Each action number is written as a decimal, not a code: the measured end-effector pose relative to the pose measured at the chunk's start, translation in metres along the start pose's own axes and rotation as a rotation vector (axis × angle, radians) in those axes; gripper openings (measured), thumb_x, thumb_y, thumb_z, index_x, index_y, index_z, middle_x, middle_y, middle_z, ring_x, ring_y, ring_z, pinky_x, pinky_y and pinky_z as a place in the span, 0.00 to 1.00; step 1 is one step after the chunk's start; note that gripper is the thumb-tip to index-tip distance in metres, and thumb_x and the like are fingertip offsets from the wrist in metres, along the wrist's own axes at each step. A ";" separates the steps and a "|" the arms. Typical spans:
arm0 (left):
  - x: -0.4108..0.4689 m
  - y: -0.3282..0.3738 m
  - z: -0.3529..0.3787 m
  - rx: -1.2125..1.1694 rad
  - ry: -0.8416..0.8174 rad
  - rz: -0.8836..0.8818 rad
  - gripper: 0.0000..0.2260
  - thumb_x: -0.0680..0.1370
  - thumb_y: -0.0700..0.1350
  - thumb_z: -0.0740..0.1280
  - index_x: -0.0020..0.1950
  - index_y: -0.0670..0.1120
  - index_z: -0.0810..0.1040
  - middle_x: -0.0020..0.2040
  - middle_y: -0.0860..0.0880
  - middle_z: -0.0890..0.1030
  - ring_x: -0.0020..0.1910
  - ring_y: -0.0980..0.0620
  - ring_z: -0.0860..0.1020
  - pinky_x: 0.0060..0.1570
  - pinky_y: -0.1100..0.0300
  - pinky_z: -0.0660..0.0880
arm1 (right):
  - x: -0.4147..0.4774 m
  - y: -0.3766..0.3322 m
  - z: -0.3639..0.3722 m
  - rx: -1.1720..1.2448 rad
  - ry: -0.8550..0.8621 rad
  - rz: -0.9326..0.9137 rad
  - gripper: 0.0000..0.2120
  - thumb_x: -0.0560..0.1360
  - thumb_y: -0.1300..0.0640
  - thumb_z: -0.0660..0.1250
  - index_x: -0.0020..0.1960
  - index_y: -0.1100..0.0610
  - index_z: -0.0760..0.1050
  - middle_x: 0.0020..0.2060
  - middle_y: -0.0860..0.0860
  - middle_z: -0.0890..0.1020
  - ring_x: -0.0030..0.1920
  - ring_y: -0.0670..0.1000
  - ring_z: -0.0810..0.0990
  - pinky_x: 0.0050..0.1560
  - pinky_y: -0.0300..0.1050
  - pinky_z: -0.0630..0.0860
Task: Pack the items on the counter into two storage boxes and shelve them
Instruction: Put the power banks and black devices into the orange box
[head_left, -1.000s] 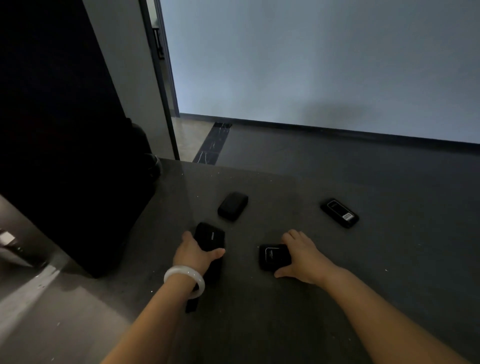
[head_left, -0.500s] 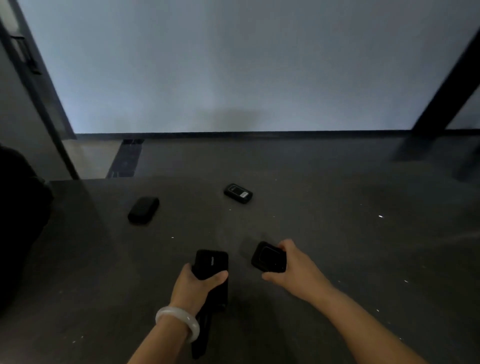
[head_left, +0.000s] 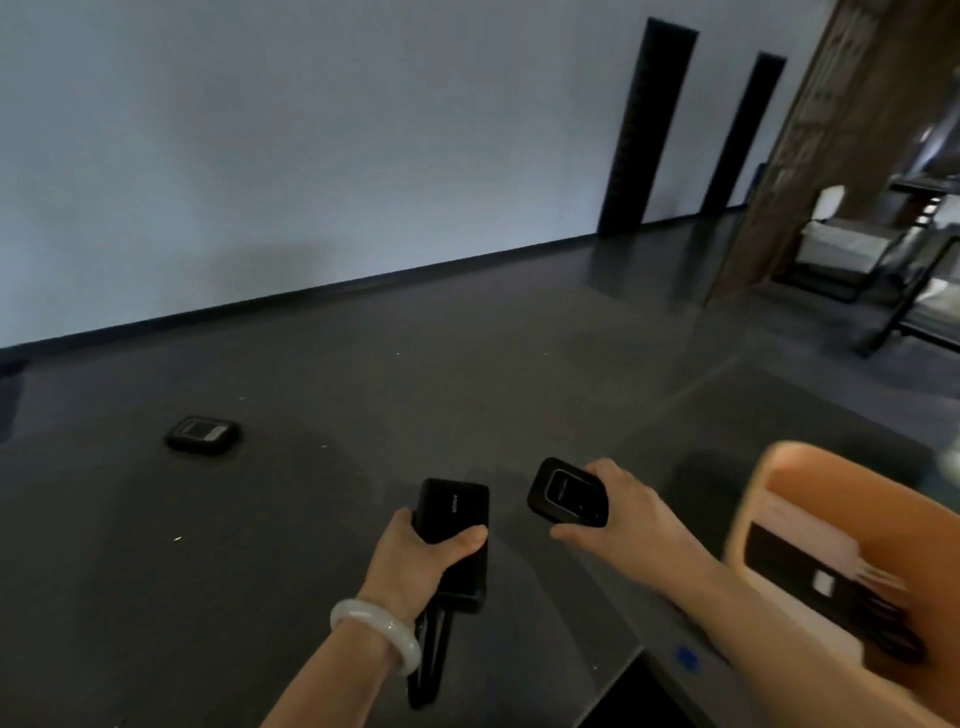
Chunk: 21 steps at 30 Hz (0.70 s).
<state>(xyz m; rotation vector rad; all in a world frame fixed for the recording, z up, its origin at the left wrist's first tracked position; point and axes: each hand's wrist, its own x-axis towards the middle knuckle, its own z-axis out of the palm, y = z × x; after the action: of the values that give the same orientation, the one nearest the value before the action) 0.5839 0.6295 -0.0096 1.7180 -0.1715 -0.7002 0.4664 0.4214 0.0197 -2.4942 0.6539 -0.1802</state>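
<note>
Power bank (head_left: 457, 506) was gripped by left hand (head_left: 415, 566), black device (head_left: 569, 493) by right hand (head_left: 631, 525); placing into orange box (head_left: 810, 467) judged next

Near right, the orange storage box (head_left: 841, 483) is motion-blurred and cut by the edge; its dark contents (head_left: 810, 577) cannot be identified.

A pale grey wall (head_left: 311, 156) stands in dim bluish light, with a dark baseboard (head_left: 363, 283) along its foot above a glossy dark floor (head_left: 670, 270). Two tall black panels (head_left: 647, 124) stand at the wall's right end. Right of the wall rises a brown wooden pillar (head_left: 810, 156), with blurred metal-framed furniture (head_left: 883, 270) beyond.
</note>
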 end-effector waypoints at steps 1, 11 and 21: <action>0.001 0.007 0.023 0.008 -0.029 0.011 0.25 0.65 0.50 0.80 0.56 0.45 0.74 0.50 0.45 0.83 0.48 0.46 0.83 0.51 0.45 0.80 | -0.003 0.018 -0.014 0.000 0.018 0.013 0.25 0.66 0.40 0.76 0.55 0.44 0.67 0.48 0.41 0.75 0.47 0.41 0.76 0.46 0.38 0.76; 0.013 0.040 0.208 0.060 -0.309 0.065 0.30 0.60 0.55 0.82 0.57 0.47 0.76 0.48 0.46 0.85 0.43 0.49 0.85 0.40 0.51 0.82 | -0.046 0.176 -0.121 -0.043 0.186 0.162 0.22 0.66 0.39 0.74 0.53 0.40 0.66 0.45 0.39 0.75 0.44 0.37 0.75 0.38 0.33 0.72; 0.040 0.064 0.269 0.095 -0.526 0.021 0.30 0.60 0.55 0.81 0.57 0.47 0.78 0.48 0.46 0.85 0.47 0.47 0.84 0.51 0.45 0.80 | -0.062 0.245 -0.143 -0.050 0.304 0.426 0.30 0.62 0.31 0.67 0.58 0.45 0.68 0.50 0.41 0.75 0.48 0.42 0.74 0.40 0.35 0.70</action>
<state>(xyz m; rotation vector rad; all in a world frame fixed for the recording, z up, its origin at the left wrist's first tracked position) 0.4888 0.3677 0.0072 1.5856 -0.5941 -1.1336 0.2743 0.2044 0.0074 -2.3267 1.3091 -0.3878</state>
